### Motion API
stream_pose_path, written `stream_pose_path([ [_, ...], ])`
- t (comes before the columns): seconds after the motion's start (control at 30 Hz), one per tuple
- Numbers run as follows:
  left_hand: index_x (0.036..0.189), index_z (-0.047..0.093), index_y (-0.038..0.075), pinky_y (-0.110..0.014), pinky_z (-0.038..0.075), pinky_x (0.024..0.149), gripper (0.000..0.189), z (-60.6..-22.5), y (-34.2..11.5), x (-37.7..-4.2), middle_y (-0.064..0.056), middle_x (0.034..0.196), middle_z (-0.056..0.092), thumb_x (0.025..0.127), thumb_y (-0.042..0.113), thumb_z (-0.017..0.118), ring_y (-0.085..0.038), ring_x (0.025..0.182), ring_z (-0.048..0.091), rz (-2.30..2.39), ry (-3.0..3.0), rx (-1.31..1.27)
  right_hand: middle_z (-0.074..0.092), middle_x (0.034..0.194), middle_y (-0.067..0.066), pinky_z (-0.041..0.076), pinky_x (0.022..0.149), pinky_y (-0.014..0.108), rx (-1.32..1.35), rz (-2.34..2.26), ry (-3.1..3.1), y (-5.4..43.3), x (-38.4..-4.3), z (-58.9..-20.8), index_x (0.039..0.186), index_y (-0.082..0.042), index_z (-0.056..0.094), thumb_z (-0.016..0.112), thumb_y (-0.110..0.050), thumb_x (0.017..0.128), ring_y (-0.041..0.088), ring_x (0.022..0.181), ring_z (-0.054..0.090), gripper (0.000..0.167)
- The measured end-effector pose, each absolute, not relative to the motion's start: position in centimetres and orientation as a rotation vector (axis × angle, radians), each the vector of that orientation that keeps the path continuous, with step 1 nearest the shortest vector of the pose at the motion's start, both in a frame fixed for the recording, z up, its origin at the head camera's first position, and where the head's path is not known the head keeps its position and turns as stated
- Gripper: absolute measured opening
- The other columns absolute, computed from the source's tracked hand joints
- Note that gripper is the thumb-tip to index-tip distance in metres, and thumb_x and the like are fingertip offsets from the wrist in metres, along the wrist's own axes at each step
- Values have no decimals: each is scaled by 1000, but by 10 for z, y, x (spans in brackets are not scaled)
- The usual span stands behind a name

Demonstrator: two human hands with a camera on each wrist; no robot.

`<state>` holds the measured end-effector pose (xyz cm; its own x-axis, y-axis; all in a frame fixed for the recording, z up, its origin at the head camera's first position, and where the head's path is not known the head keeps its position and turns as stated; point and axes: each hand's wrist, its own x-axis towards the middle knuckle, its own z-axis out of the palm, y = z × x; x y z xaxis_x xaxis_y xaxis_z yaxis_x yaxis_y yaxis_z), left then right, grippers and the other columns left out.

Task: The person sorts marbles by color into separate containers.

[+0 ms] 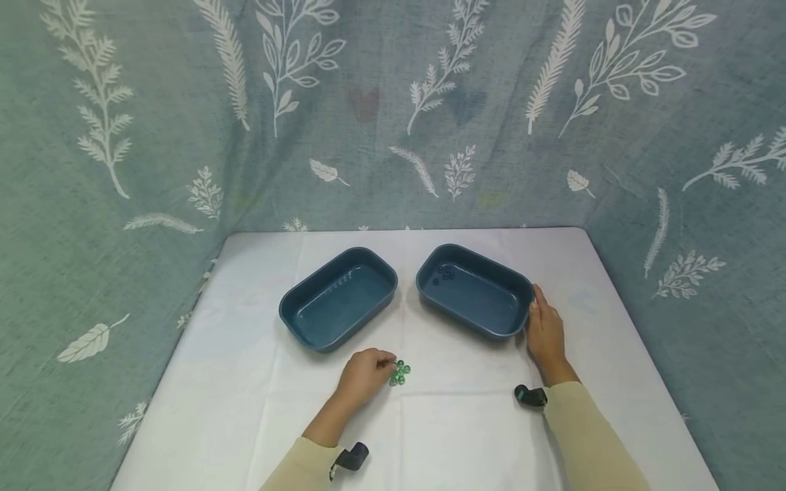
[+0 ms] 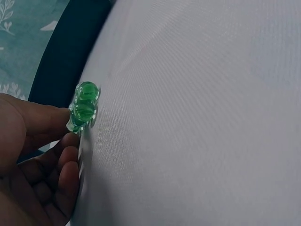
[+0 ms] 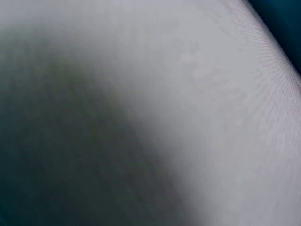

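Note:
My left hand [image 1: 364, 376] is low over the white cloth, at the left edge of a small cluster of green glass marbles [image 1: 401, 372]. In the left wrist view, its thumb and curled forefinger stand either side of a marble [image 2: 73, 126] at the near end of the cluster. My right hand [image 1: 545, 333] rests against the outer right end of a dark blue tray [image 1: 473, 323], fingers extended along its wall. Several small round dark pieces [image 1: 445, 274] lie inside that tray at its left end. The right wrist view is blurred and does not show the right hand's fingers.
A second dark blue tray [image 1: 336, 300] sits to the left, angled toward the first, with no pieces visible in it. White cloth [image 1: 460, 423] covers the table. Leaf-patterned fabric [image 1: 381, 170] hangs behind and along both sides.

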<state>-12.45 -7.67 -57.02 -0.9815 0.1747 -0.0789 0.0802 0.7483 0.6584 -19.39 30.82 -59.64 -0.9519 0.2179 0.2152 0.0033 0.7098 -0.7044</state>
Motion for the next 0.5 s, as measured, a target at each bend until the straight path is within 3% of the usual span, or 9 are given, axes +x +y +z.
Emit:
stream_pose_path([
  [0.3,99,75,11,-33,54,72,15,-569,-75,-124,6,87,68,88,21,71,-12,82,63,989,2816,197,44,144,24,30,106,62,-157,1097,-2620,307,-193,-596,154,-16,28,23,-37,108,46,127,42,52],
  [0.5,92,75,14,-35,51,65,13,-560,-69,-131,6,79,66,84,24,75,-13,72,58,884,2779,117,44,143,25,30,105,63,-180,1097,-2633,309,-193,-598,156,-20,25,21,-38,108,47,127,41,51],
])
